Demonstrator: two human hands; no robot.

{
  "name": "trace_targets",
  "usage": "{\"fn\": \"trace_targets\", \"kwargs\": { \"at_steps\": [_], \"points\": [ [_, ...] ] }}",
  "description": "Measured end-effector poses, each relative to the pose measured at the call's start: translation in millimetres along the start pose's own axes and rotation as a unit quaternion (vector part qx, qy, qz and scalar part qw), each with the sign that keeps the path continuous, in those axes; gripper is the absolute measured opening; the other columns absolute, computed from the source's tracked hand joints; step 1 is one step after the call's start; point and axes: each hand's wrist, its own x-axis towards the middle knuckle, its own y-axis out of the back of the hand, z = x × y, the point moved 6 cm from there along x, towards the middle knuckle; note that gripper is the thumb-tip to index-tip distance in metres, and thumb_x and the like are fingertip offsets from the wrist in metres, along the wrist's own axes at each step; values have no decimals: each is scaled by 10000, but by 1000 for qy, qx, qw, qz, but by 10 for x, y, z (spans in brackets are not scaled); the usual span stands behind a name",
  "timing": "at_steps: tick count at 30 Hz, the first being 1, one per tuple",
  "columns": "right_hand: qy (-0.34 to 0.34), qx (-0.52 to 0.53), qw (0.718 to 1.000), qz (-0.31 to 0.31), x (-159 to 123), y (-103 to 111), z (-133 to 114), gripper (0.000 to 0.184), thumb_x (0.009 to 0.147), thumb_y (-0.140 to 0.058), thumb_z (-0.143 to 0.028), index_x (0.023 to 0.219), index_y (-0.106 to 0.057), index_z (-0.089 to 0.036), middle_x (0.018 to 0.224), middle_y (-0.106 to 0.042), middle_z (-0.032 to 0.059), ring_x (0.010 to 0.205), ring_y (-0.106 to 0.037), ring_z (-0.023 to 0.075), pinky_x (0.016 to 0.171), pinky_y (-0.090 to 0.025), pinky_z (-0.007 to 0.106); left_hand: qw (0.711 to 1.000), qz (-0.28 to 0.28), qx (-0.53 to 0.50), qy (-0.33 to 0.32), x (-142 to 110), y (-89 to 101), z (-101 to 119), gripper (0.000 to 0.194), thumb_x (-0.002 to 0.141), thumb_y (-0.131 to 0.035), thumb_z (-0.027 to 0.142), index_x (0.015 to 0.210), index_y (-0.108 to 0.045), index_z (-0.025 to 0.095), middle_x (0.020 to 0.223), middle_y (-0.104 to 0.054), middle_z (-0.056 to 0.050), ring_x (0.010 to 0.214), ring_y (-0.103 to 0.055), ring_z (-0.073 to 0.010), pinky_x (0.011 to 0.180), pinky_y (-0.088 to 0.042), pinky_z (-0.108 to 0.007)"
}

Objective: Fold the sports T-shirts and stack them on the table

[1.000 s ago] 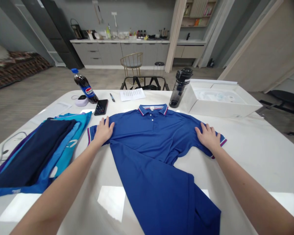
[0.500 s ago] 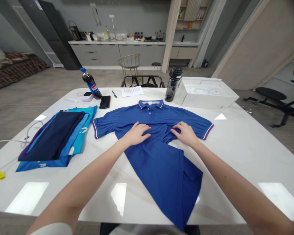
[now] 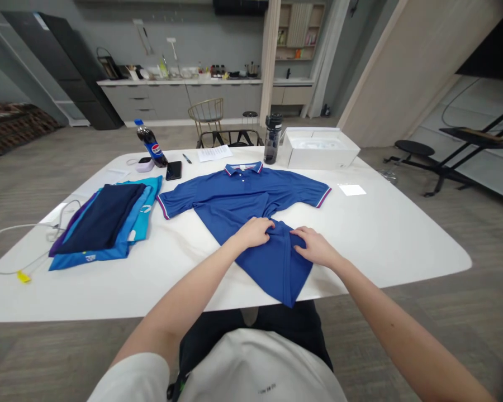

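Note:
A blue polo shirt (image 3: 243,195) lies on the white table, collar towards the far side and both sleeves spread. Its lower part is skewed and twisted to the right, with one corner reaching the table's near edge. My left hand (image 3: 255,231) is closed, its curled fingers gripping the fabric at the middle of the lower part. Just to the right, my right hand (image 3: 316,245) has thumb and fingers around the cloth at the shirt's right side edge. Creases run between the two hands.
On the left lies a stack of folded clothes (image 3: 104,218), with a white cable (image 3: 20,226) beside it. Farther back are a cola bottle (image 3: 153,144), a phone (image 3: 174,170), a pen (image 3: 186,158), paper (image 3: 215,153), a dark water bottle (image 3: 272,139) and a white box (image 3: 321,153).
Both hands have come down from the shirt's chest to its lower part and grip the fabric there. The shirt's lower end has shifted and bunched. The camera view has shifted too.

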Motion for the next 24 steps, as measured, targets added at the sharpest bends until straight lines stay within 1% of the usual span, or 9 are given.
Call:
{"fn": "trace_targets", "kwargs": {
  "at_steps": [3,7,9,11,13,16,19,22,24],
  "points": [
    [-3,-46,999,14,-120,8,-106,505,889,-673,-414,1343,-634,-198,1325,-643,131,1209,-602,291,1019,-484,402,1000,-6,-12,28,-140,-27,-15,538,840,-559,173,1375,-620,170,1290,-709,-112,1161,-664,-242,1002,-497,-324],
    [-30,-102,994,-3,-228,19,-204,242,979,-552,-340,1086,-726,-211,1124,-719,114,1050,-668,259,908,-497,348,994,-25,-37,97,-506,57,-126,590,808,-632,240,1393,-613,161,1180,-739,-115,1068,-689,-253,936,-523,-321],
    [-73,-88,993,-20,-320,51,-146,218,981,-532,-319,993,-721,-211,1001,-744,95,931,-692,244,816,-497,328,990,-39,-71,113,-814,159,-177,512,793,-637,259,1298,-677,181,1140,-743,-89,1051,-684,-244,929,-512,-308],
    [-118,-32,992,-36,-460,102,-27,205,958,-555,-346,933,-704,-208,893,-749,75,821,-696,224,741,-487,307,985,-53,-126,109,-1201,278,-217,362,793,-608,271,1124,-735,194,1074,-751,-57,1008,-680,-225,908,-503,-291],
    [-151,43,986,-64,-646,147,116,209,924,-574,-381,895,-684,-205,794,-732,57,715,-676,200,678,-476,291,974,-63,-184,116,-1638,384,-285,258,801,-567,289,980,-728,194,1004,-744,-30,941,-668,-204,878,-497,-280],
    [-188,147,963,-124,-974,192,320,264,855,-607,-465,896,-650,-207,684,-674,22,584,-617,174,588,-456,281,964,-67,-204,155,-2274,464,-446,190,768,-521,253,880,-662,193,888,-691,-3,873,-619,-182,838,-469,-267],
    [-214,205,941,-163,-1292,255,478,370,795,-642,-553,949,-630,-217,606,-590,-22,522,-551,156,533,-424,276,959,-99,-189,189,-2756,390,-565,167,699,-498,200,851,-567,204,788,-603,30,777,-555,-153,744,-423,-247],
    [-243,226,920,-208,-1575,280,592,369,765,-678,-526,991,-628,-239,549,-533,-37,477,-501,149,493,-393,280,941,-176,-180,227,-3054,206,-597,344,666,-491,184,1004,-540,227,757,-577,53,705,-522,-146,660,-383,-240],
    [-264,200,917,-223,-1734,282,659,298,732,-711,-462,931,-640,-252,530,-551,-15,448,-506,155,473,-403,290,931,-217,-172,238,-3157,102,-568,462,639,-485,162,1088,-558,238,794,-614,46,736,-555,-154,672,-395,-242]
  ]
}}
